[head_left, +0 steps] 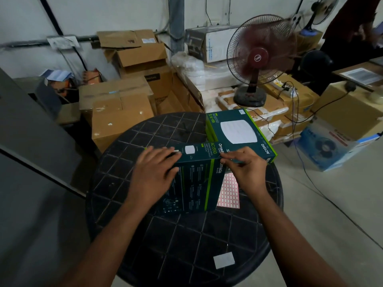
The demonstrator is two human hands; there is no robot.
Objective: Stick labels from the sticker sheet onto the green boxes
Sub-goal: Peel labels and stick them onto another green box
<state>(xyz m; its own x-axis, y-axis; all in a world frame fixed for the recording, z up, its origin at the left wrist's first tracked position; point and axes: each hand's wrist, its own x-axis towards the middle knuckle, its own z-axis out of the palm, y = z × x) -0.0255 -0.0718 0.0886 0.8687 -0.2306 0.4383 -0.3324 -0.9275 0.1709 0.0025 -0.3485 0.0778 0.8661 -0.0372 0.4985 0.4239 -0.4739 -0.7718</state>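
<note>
Hands meet on a green box [192, 179] in the middle of the frame. The left hand [154, 175] lies on the box with its fingers [165, 154] straight and flat, pressing near the top edge, where a small white label [175, 151] shows at the fingertips. The box runs long from the lower middle of the frame up toward the top edge, tilted a bit. To its right, the right hand [246, 168] pinches the box's right top corner with curled fingers [229, 156]. The sticker sheet [229, 192], white with red squares, lies just under and beside this hand, partly tucked under the box, so the right hand is the nearer one to peel the next label. A second green box [240, 134] lies flat just behind, to the upper right. All of it sits on a round dark desk [176, 235] with a criss-cross top. A spinning fan [260, 59] and many brown cardboard boxes [122, 112] fill the room behind.
</note>
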